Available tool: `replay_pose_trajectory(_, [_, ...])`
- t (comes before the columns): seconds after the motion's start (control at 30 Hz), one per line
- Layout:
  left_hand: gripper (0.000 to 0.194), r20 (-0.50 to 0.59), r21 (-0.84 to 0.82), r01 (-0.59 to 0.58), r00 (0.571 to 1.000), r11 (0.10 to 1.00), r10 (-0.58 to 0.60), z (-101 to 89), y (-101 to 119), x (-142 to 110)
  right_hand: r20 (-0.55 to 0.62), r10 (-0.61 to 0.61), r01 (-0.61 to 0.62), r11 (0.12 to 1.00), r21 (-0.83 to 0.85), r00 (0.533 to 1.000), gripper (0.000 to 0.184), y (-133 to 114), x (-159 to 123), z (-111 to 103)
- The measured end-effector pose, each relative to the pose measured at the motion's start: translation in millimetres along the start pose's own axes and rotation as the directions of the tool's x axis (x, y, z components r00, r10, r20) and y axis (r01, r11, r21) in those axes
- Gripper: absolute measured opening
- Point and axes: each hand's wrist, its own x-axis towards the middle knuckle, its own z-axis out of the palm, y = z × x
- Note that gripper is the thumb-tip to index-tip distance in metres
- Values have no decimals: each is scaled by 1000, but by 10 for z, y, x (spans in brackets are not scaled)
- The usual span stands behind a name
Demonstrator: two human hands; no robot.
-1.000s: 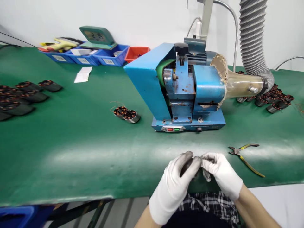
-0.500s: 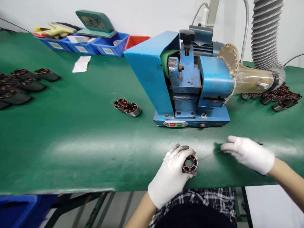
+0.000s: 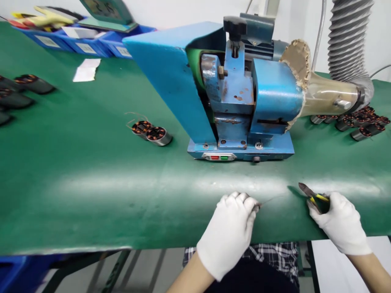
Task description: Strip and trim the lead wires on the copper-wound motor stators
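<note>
My left hand (image 3: 227,230), in a white glove, is closed around a small wound motor stator (image 3: 257,207). The glove's back covers nearly all of it, leaving a bit of dark edge at the fingertips. A thin copper wire (image 3: 273,199) sticks out from there to the right, its far end loose. Over to the right, my gloved right hand (image 3: 340,221) grips diagonal cutters (image 3: 307,191) by their yellow handles. Their dark jaws point up and left, apart from the wire.
A blue belt grinder (image 3: 235,118) stands ahead, with a ribbed duct (image 3: 351,44) at its right. Two stators (image 3: 159,135) sit left of it, several more (image 3: 360,132) at the right, and dark cylinders (image 3: 36,84) far left. Blue bins (image 3: 84,47) and paper (image 3: 87,70) lie behind.
My right hand has let go of the wire and moved right and down; the cutters now show in it. My left hand has turned over, hiding the stator's face. The view has shifted.
</note>
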Motion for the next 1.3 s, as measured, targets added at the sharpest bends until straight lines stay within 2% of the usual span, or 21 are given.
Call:
replay_pose_trajectory(0.07, [23,-11,35,5,1000,999,-5,43,54,-29,-6,104,-101,976,192,995,27,-80,-54,-80])
replay_pose_trajectory(0.1, [24,-12,52,6,1000,999,-5,62,86,-45,43,147,-153,935,320,988,26,-126,-94,-143])
replay_pose_trajectory(0.13, [25,-4,70,7,1000,998,-6,78,119,-60,139,172,-218,862,457,975,25,-179,-141,-217])
replay_pose_trajectory(0.17, [25,12,86,3,1000,996,-4,90,149,-71,284,163,-304,760,574,945,25,-237,-192,-299])
replay_pose_trajectory(0.2, [26,28,103,-4,1000,995,1,98,174,-79,454,98,-405,642,651,886,25,-299,-241,-383])
replay_pose_trajectory(0.23, [26,42,119,-14,999,993,9,102,193,-83,607,-14,-507,535,676,794,25,-362,-285,-464])
replay_pose_trajectory(0.27, [26,50,135,-23,999,991,16,103,206,-85,716,-140,-595,462,658,683,25,-425,-318,-538])
replay_pose_trajectory(0.3, [26,55,147,-29,998,989,21,102,213,-85,778,-246,-656,426,623,578,25,-486,-339,-602])
replay_pose_trajectory(0.33, [26,61,149,-31,998,988,22,100,214,-84,801,-321,-686,413,598,505,25,-543,-346,-652])
replay_pose_trajectory(0.37, [26,69,145,-31,997,989,22,97,211,-83,802,-365,-690,412,595,474,26,-595,-342,-690])
replay_pose_trajectory(0.5, [26,101,106,-26,995,994,15,90,188,-80,778,-394,-628,459,628,490,29,-743,-280,-731])
replay_pose_trajectory(0.6, [25,94,68,-32,995,997,26,93,178,-76,797,-355,-627,492,604,489,26,-775,-283,-698])
replay_pose_trajectory(0.73, [25,95,43,-25,995,999,21,97,172,-75,797,-335,-668,436,603,502,25,-760,-367,-634])
replay_pose_trajectory(0.83, [25,97,36,-28,995,999,24,99,169,-74,797,-333,-716,355,601,504,31,-791,-428,-587])
replay_pose_trajectory(0.97, [24,88,52,-38,996,998,33,104,181,-66,791,-218,-764,210,610,571,40,-890,-453,-541])
replay_pose_trajectory(1.07, [24,73,66,-45,997,997,40,109,166,-82,797,-197,-797,97,596,571,43,-916,-445,-523])
replay_pose_trajectory(1.17, [25,-1,79,-27,1000,996,28,113,46,-127,765,-317,-813,-31,582,560,35,-928,-431,-509])
replay_pose_trajectory(1.23, [25,-98,93,7,995,996,2,101,-106,-158,701,-465,-831,-167,531,541,33,-1004,-395,-487])
replay_pose_trajectory(1.3, [25,-215,90,50,976,995,-30,67,-291,-176,607,-574,-832,-316,455,550,31,-1167,-309,-445])
